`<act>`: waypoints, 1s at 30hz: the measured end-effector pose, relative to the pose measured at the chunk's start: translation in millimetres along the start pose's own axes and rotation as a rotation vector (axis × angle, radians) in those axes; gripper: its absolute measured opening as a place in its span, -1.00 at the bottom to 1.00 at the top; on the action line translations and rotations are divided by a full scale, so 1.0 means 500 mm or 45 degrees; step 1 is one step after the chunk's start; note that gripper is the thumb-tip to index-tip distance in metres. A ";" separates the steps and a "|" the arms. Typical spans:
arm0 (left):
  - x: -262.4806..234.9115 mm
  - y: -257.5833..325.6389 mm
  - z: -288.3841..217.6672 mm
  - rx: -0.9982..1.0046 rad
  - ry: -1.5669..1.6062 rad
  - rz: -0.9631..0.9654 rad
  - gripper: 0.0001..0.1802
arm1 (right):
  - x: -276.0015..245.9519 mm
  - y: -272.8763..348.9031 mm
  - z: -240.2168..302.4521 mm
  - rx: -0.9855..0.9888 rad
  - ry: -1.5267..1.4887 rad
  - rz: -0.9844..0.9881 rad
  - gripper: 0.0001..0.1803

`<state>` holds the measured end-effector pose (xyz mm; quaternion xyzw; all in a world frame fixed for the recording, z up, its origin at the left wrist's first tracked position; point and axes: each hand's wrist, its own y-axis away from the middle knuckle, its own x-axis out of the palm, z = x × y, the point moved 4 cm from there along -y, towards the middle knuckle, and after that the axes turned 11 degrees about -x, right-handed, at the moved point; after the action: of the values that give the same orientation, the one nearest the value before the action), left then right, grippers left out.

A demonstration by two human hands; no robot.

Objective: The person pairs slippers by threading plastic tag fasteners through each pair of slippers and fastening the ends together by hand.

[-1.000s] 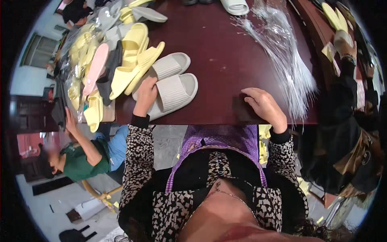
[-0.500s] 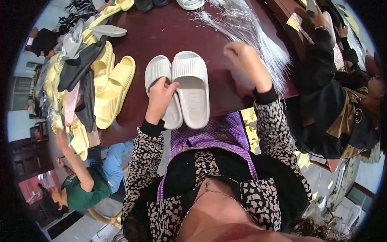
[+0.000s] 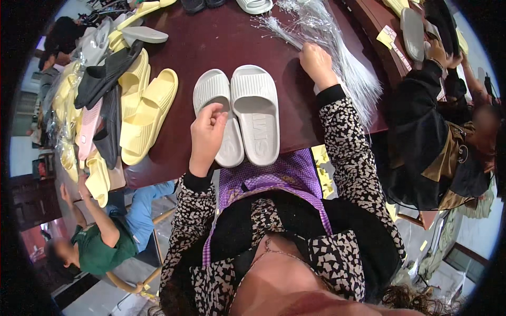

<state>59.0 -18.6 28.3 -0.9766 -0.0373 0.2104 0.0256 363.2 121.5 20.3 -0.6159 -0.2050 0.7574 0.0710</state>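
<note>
A pair of light grey slide slippers lies side by side at the table's near edge, toes pointing away from me: the left slipper (image 3: 212, 87) and the right slipper (image 3: 256, 121). Over the left one's footbed is my left hand (image 3: 207, 139), its fingers curled in loosely with nothing visible in them. Up and to the right, my right hand (image 3: 317, 66) pinches at the near side of a bundle of thin clear-white plastic strands (image 3: 350, 68). Its fingertips touch the strands, though how many they grip is hidden.
Yellow slippers (image 3: 150, 118), dark grey slippers (image 3: 108, 73) and a pink slipper (image 3: 89, 129) are heaped at the left. Another pale slipper (image 3: 255, 5) lies at the table's far edge. Co-workers sit on both sides; the right one handles a grey slipper (image 3: 412, 34).
My left hand has let go of the slippers' inner edges and drawn back slightly. My right hand has moved up to the strands. The slippers have shifted a little right and apart at the toes.
</note>
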 end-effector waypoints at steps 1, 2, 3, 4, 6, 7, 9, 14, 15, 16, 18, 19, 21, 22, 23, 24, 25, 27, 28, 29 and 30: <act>0.001 0.001 -0.004 -0.001 0.003 -0.002 -0.80 | 0.003 0.000 -0.004 0.017 0.035 0.012 -0.79; 0.004 0.001 -0.009 0.010 0.032 0.029 -0.80 | 0.006 0.001 -0.006 0.015 0.038 0.012 -0.79; 0.009 -0.001 -0.016 0.022 0.062 0.061 -0.80 | 0.005 0.007 -0.009 0.010 -0.009 -0.049 -0.79; 0.014 -0.001 -0.020 0.030 0.093 0.091 -0.80 | 0.000 0.012 -0.005 0.000 -0.057 -0.106 -0.79; 0.029 -0.006 -0.031 0.017 0.146 0.137 -0.80 | -0.007 0.016 -0.004 -0.010 -0.101 -0.164 -0.79; 0.041 -0.012 -0.039 0.006 0.195 0.185 -0.80 | -0.013 0.018 -0.009 0.014 -0.199 -0.261 -0.79; 0.059 -0.024 -0.061 -0.005 0.248 0.231 -0.80 | -0.027 0.023 -0.012 0.057 -0.396 -0.455 -0.77; 0.121 -0.076 -0.133 0.371 0.052 0.292 -0.77 | -0.038 0.038 0.007 0.053 -0.522 -0.365 -0.76; 0.138 -0.086 -0.144 0.483 -0.044 0.317 -0.76 | -0.037 0.044 0.013 0.081 -0.571 -0.313 -0.77; 0.160 -0.102 -0.147 0.486 -0.038 0.324 -0.76 | -0.038 0.053 0.011 0.118 -0.609 -0.263 -0.79; 0.200 -0.127 -0.151 0.590 -0.185 0.343 -0.73 | -0.043 0.063 0.016 0.145 -0.656 -0.216 -0.81; 0.217 -0.138 -0.150 0.639 -0.261 0.352 -0.72 | -0.044 0.067 0.020 0.141 -0.718 -0.199 -0.81; 0.252 -0.167 -0.142 0.657 -0.253 0.311 -0.73 | -0.044 0.075 0.025 0.140 -0.838 -0.162 -0.81; 0.263 -0.180 -0.140 0.675 -0.246 0.267 -0.74 | -0.048 0.077 0.029 0.138 -0.839 -0.163 -0.81; 0.269 -0.192 -0.135 0.691 -0.239 0.221 -0.76 | -0.050 0.078 0.034 0.138 -0.920 -0.140 -0.83; 0.275 -0.201 -0.135 0.692 -0.239 0.223 -0.76 | -0.051 0.080 0.036 0.142 -1.000 -0.118 -0.84; 0.283 -0.211 -0.133 0.676 -0.260 0.272 -0.77 | -0.053 0.079 0.038 0.145 -1.080 -0.095 -0.86; 0.293 -0.224 -0.124 0.639 -0.303 0.366 -0.80 | -0.053 0.074 0.037 0.173 -1.115 -0.012 -0.86; 0.290 -0.229 -0.118 0.637 -0.305 0.360 -0.80 | -0.051 0.071 0.038 0.201 -1.148 0.072 -0.87; 0.291 -0.233 -0.115 0.623 -0.342 0.377 -0.81 | -0.045 0.073 0.031 0.241 -1.177 0.151 -0.88; 0.289 -0.236 -0.110 0.608 -0.379 0.393 -0.81 | -0.038 0.073 0.022 0.245 -1.176 0.150 -0.88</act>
<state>205.8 109.2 27.2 -0.8956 0.1584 0.3551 0.2162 362.1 79.0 24.5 -0.2157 -0.1088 0.9703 -0.0141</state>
